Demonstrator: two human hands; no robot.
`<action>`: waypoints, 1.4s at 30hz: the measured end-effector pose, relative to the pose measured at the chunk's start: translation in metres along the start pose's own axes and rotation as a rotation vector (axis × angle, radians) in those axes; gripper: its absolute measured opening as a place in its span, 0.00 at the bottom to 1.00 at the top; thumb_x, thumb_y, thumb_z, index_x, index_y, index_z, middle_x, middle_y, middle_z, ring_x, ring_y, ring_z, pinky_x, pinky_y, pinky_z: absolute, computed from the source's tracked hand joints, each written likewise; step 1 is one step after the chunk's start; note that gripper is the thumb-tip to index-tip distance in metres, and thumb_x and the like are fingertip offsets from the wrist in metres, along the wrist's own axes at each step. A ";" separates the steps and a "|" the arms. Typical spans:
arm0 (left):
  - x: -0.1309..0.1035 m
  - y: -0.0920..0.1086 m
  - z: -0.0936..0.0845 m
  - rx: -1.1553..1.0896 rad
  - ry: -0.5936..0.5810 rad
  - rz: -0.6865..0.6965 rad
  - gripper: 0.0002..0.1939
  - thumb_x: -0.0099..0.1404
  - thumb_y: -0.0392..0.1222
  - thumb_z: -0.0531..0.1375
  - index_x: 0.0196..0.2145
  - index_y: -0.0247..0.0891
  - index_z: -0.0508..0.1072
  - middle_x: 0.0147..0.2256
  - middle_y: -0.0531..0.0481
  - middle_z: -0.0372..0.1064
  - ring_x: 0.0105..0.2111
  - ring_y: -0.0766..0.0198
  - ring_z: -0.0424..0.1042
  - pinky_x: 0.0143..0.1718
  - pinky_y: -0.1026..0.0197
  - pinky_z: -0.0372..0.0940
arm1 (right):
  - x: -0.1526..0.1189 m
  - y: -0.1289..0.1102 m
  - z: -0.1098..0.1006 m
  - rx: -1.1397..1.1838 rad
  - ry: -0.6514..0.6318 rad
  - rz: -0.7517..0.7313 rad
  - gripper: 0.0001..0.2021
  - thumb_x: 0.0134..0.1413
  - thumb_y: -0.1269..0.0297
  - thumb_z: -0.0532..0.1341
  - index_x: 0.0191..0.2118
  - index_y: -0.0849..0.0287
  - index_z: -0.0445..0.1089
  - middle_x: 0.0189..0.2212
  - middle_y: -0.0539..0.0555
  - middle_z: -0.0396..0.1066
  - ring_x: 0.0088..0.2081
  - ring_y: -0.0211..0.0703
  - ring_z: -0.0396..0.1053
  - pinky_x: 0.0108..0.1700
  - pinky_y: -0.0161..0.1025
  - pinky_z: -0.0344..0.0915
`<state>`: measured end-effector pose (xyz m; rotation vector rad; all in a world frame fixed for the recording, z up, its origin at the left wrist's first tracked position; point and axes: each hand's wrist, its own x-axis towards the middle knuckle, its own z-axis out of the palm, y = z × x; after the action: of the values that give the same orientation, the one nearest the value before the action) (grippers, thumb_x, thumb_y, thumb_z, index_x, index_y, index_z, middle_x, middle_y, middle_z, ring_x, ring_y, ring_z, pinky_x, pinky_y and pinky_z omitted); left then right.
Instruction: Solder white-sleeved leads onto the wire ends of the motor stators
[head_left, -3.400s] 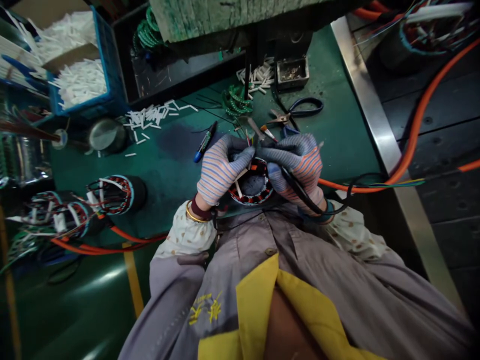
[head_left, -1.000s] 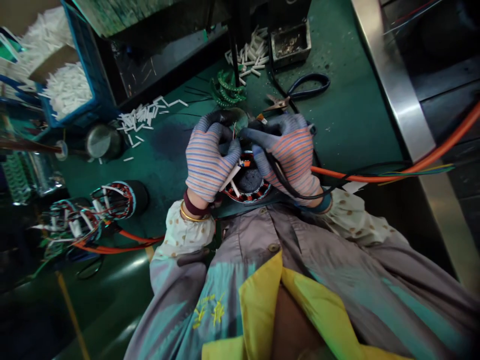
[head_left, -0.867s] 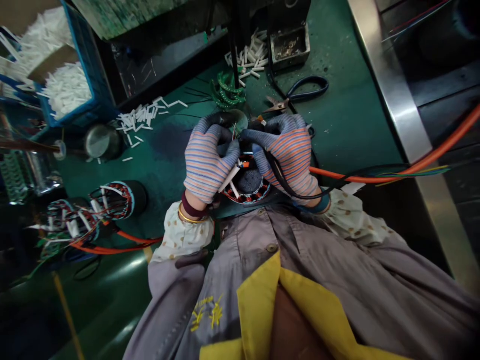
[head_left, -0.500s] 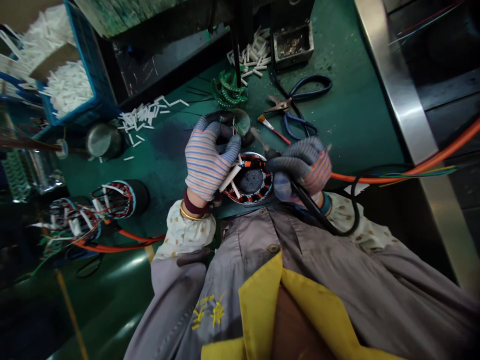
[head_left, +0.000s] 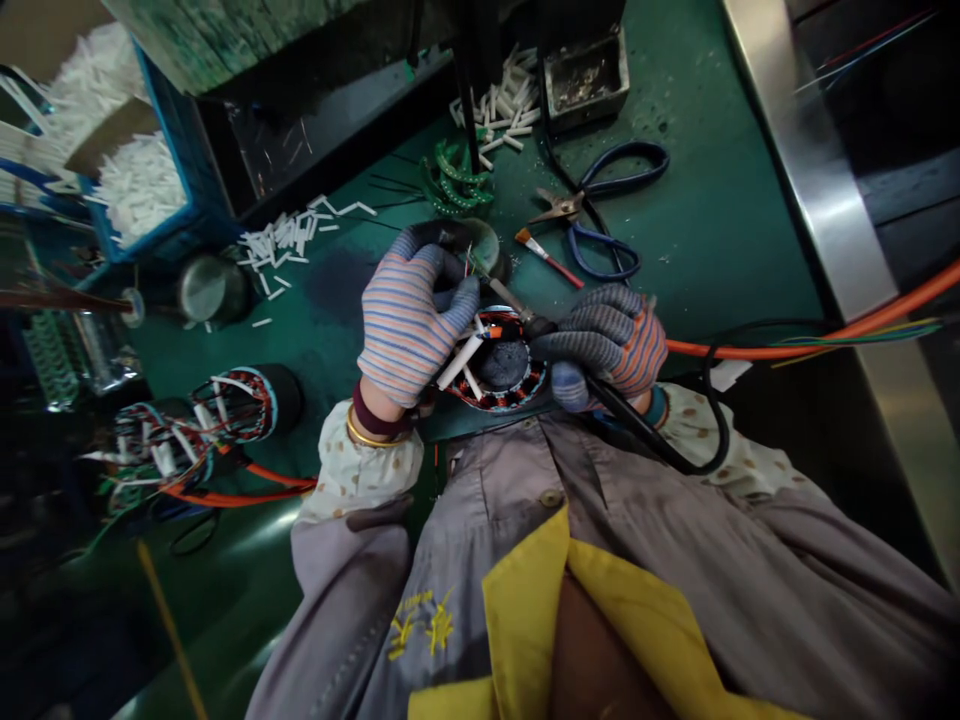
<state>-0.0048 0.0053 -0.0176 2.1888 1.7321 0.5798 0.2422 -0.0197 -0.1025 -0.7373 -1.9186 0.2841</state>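
Observation:
A round motor stator (head_left: 504, 364) with red-and-black windings and white sleeves lies on the bench close to my body. My left hand (head_left: 412, 325), in a striped glove, is closed in a pinch on thin wires (head_left: 469, 262) above the stator's left edge. Gloved as well, my right hand (head_left: 604, 345) grips a soldering iron (head_left: 536, 322) by its handle. The iron's tip points left, close to the pinched wires; I cannot tell whether it touches them. Behind the fingers stands a small round container (head_left: 487, 245), partly hidden.
Scissor-like cutters (head_left: 562, 207) and a red-handled brush (head_left: 547, 257) lie beyond my right hand. Green curved circuit boards (head_left: 454, 180) and loose white sleeves (head_left: 281, 240) are farther back. More wired stators (head_left: 251, 400) stand left. An orange cable (head_left: 892, 315) runs off right.
The soldering iron's tip has moved left and toward me, nearer to the wires at my left fingertips. My left hand keeps its pinch.

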 end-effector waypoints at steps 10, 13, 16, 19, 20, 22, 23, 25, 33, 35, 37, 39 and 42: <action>-0.004 0.017 0.005 0.074 0.079 0.007 0.07 0.77 0.47 0.65 0.41 0.47 0.71 0.50 0.43 0.77 0.54 0.44 0.77 0.57 0.36 0.75 | 0.032 0.002 0.015 -0.251 -0.067 0.233 0.22 0.77 0.51 0.52 0.60 0.49 0.79 0.40 0.59 0.73 0.44 0.53 0.68 0.49 0.52 0.67; -0.002 0.014 0.004 0.068 0.096 0.032 0.09 0.77 0.47 0.65 0.39 0.45 0.71 0.47 0.45 0.78 0.50 0.48 0.78 0.54 0.41 0.77 | 0.049 0.005 0.022 -0.328 -0.351 0.304 0.22 0.76 0.52 0.55 0.66 0.44 0.77 0.48 0.61 0.75 0.48 0.56 0.68 0.52 0.56 0.68; 0.001 0.011 0.004 0.056 0.111 0.025 0.09 0.77 0.47 0.66 0.38 0.45 0.73 0.42 0.47 0.78 0.46 0.50 0.79 0.51 0.44 0.77 | 0.045 0.003 0.024 -0.339 -0.247 0.282 0.22 0.77 0.51 0.52 0.59 0.48 0.81 0.45 0.61 0.75 0.46 0.55 0.69 0.50 0.53 0.68; 0.005 0.009 0.002 0.047 0.102 0.025 0.08 0.76 0.46 0.66 0.38 0.46 0.74 0.40 0.48 0.78 0.45 0.51 0.78 0.50 0.44 0.77 | 0.027 0.001 0.020 -0.244 0.086 0.151 0.25 0.79 0.48 0.49 0.46 0.52 0.82 0.35 0.57 0.72 0.39 0.48 0.68 0.45 0.47 0.64; 0.007 0.008 0.001 0.040 0.090 0.029 0.08 0.75 0.46 0.66 0.37 0.46 0.74 0.40 0.48 0.78 0.44 0.50 0.78 0.48 0.43 0.76 | 0.020 0.001 0.017 -0.186 0.147 0.087 0.24 0.80 0.49 0.49 0.43 0.52 0.81 0.33 0.55 0.71 0.38 0.46 0.67 0.43 0.45 0.63; 0.010 0.004 -0.003 0.012 0.051 0.027 0.08 0.74 0.48 0.67 0.37 0.48 0.74 0.40 0.48 0.78 0.43 0.49 0.77 0.47 0.41 0.76 | 0.010 0.002 0.011 -0.110 0.143 -0.021 0.22 0.80 0.52 0.50 0.40 0.51 0.79 0.31 0.53 0.70 0.36 0.43 0.67 0.41 0.44 0.62; 0.012 0.002 -0.005 -0.007 0.028 0.020 0.08 0.73 0.50 0.67 0.36 0.49 0.75 0.40 0.48 0.78 0.43 0.48 0.77 0.47 0.40 0.76 | 0.007 0.003 0.008 -0.098 0.110 -0.058 0.22 0.80 0.53 0.50 0.40 0.50 0.79 0.31 0.52 0.71 0.36 0.43 0.68 0.41 0.44 0.62; 0.014 -0.004 -0.008 -0.043 -0.015 0.010 0.10 0.73 0.55 0.67 0.36 0.51 0.75 0.40 0.47 0.78 0.44 0.46 0.76 0.47 0.38 0.75 | 0.001 0.005 0.004 -0.104 0.026 -0.065 0.22 0.80 0.52 0.49 0.41 0.48 0.80 0.32 0.52 0.72 0.38 0.45 0.68 0.43 0.44 0.63; 0.014 -0.016 -0.013 -0.025 -0.063 0.051 0.10 0.73 0.57 0.65 0.38 0.53 0.77 0.40 0.45 0.77 0.45 0.43 0.76 0.48 0.34 0.75 | -0.013 0.011 0.003 -0.008 -0.191 0.086 0.22 0.77 0.46 0.52 0.40 0.44 0.81 0.31 0.54 0.73 0.40 0.49 0.70 0.48 0.48 0.66; 0.013 -0.014 -0.013 -0.017 -0.062 0.045 0.09 0.73 0.56 0.65 0.39 0.53 0.77 0.42 0.44 0.76 0.46 0.42 0.76 0.49 0.34 0.74 | -0.013 0.012 0.002 -0.013 -0.187 0.067 0.21 0.77 0.46 0.53 0.41 0.44 0.81 0.31 0.54 0.73 0.40 0.49 0.69 0.48 0.48 0.66; 0.012 -0.009 -0.011 -0.015 -0.054 0.042 0.07 0.73 0.55 0.66 0.39 0.53 0.77 0.42 0.44 0.76 0.46 0.42 0.76 0.49 0.34 0.74 | -0.010 0.011 0.003 -0.016 -0.159 0.057 0.19 0.76 0.48 0.53 0.42 0.43 0.81 0.30 0.54 0.72 0.40 0.49 0.69 0.47 0.47 0.66; 0.011 -0.004 -0.009 0.006 -0.023 0.039 0.07 0.72 0.53 0.68 0.38 0.52 0.76 0.43 0.45 0.77 0.45 0.44 0.75 0.49 0.36 0.74 | -0.003 0.009 0.005 -0.001 -0.027 0.007 0.17 0.77 0.51 0.54 0.45 0.45 0.80 0.29 0.52 0.71 0.37 0.47 0.69 0.44 0.46 0.65; 0.008 0.005 -0.002 0.105 0.039 0.034 0.07 0.73 0.48 0.68 0.38 0.48 0.74 0.42 0.46 0.76 0.44 0.47 0.76 0.47 0.41 0.74 | 0.016 0.004 0.011 -0.053 0.193 -0.001 0.17 0.77 0.52 0.54 0.45 0.50 0.78 0.29 0.52 0.69 0.34 0.45 0.67 0.40 0.45 0.64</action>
<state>0.0000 0.0117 -0.0128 2.2970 1.7856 0.5547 0.2298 -0.0052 -0.0979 -0.7703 -1.7495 0.1555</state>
